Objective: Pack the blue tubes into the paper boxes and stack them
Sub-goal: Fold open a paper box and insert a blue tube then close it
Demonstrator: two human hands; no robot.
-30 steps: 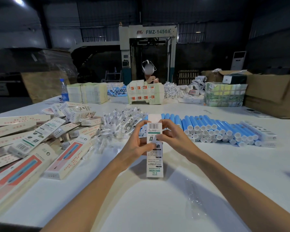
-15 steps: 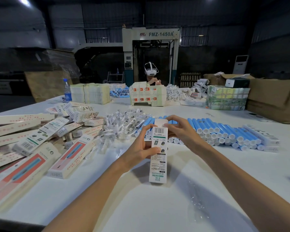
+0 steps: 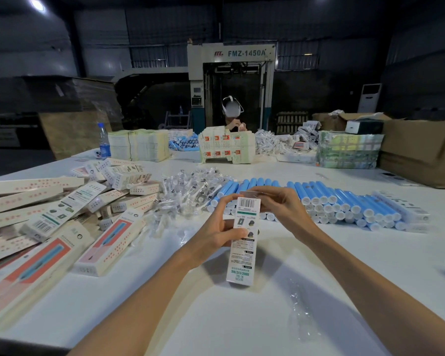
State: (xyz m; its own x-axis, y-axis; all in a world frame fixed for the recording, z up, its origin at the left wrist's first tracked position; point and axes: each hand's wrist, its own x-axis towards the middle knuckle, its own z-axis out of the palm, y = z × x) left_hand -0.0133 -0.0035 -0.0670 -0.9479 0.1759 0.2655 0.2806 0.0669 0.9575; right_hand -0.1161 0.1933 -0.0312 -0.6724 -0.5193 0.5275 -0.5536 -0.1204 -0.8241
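I hold a long white paper box (image 3: 243, 247) upright above the table, its barcode side facing me. My left hand (image 3: 217, 227) grips its upper left side. My right hand (image 3: 280, 204) pinches the flap at the box's top end. A row of blue tubes (image 3: 326, 201) with white caps lies stacked on the table behind my hands. Whether a tube is inside the box is hidden.
A heap of paper boxes (image 3: 62, 217) covers the table's left side. Clear plastic-wrapped parts (image 3: 188, 188) lie in a pile at centre. A person (image 3: 233, 114) works at the far side among carton stacks. Brown cardboard boxes (image 3: 421, 150) stand at far right. A plastic wrapper (image 3: 297, 304) lies near me.
The box top flap has been folded down from upright. My right hand moved from the box's side to its top end, and the box sank slightly.
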